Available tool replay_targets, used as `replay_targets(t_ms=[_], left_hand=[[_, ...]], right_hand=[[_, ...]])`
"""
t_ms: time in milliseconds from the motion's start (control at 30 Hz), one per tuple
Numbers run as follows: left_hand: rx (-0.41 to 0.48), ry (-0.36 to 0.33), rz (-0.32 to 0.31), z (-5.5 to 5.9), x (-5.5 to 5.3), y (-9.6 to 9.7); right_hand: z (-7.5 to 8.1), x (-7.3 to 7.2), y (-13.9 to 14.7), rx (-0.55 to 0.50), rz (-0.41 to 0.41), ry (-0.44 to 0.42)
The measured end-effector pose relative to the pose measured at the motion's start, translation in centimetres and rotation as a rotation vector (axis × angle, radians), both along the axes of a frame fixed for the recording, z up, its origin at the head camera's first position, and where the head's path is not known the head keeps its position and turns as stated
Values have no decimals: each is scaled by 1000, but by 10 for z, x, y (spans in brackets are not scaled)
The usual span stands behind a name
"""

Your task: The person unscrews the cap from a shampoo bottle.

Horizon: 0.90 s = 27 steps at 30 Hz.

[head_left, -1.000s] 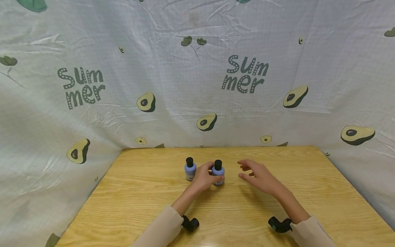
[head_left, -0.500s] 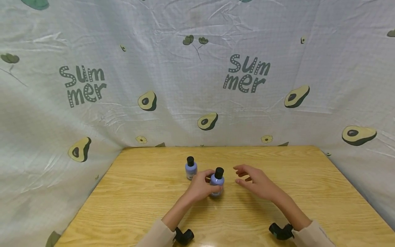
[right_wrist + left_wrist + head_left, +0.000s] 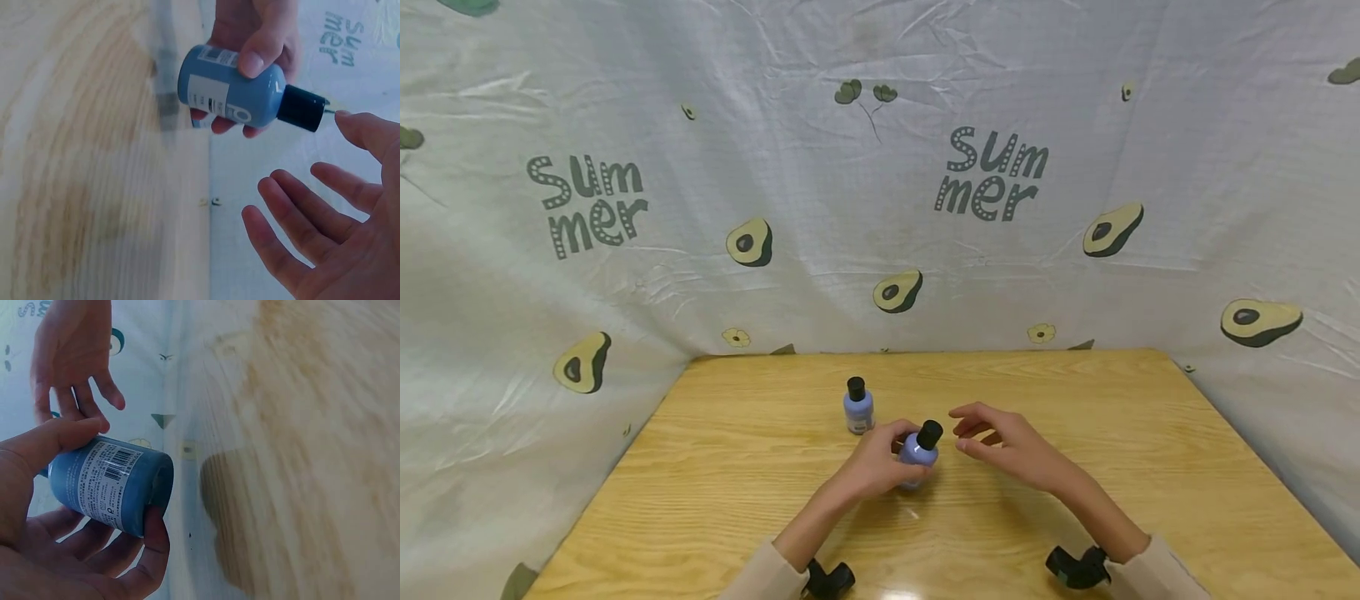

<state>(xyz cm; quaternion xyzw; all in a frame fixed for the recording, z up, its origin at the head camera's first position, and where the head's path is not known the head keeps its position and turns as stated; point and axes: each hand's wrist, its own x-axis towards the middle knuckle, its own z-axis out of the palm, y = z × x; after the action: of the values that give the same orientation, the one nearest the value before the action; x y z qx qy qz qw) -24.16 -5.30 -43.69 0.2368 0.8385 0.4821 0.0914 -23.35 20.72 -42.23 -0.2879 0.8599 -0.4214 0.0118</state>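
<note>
My left hand [image 3: 880,463] grips a small blue-violet bottle [image 3: 917,451] round its body. The bottle's black cap [image 3: 929,434] tilts up to the right, toward my right hand [image 3: 1006,448]. In the left wrist view the thumb lies along one side of the bottle [image 3: 112,484], fingers curl under the other, and a printed label with barcodes faces out. Seen from the right wrist, the bottle [image 3: 231,87] is clear of the wood. My right hand [image 3: 337,231] holds nothing; its fingers are spread and loosely bent close to the cap.
A second matching bottle [image 3: 858,408] with a black cap stands upright on the wooden table [image 3: 737,467], behind my left hand. A pale curtain [image 3: 820,183] printed with avocados and lettering hangs beyond the table's back edge and at its sides.
My left hand has drawn its bottle nearer and up off the table, tipping the cap rightward. My right hand has moved left toward it. The second bottle stays standing.
</note>
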Motion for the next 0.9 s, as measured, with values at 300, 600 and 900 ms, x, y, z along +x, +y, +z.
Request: replay_targets(t_ms=[300,600,900], left_hand=[[-67,33,-69,-3,-2,-3],[-90,23,-51,0,-1,-5],[-74,6,-43,-2,-1,-4]], right_hand=[[-2,1,-8,3,17,-27],[-1,-2,-11,-44,22,-9],[-1,-4,-17,-55,18,-7]])
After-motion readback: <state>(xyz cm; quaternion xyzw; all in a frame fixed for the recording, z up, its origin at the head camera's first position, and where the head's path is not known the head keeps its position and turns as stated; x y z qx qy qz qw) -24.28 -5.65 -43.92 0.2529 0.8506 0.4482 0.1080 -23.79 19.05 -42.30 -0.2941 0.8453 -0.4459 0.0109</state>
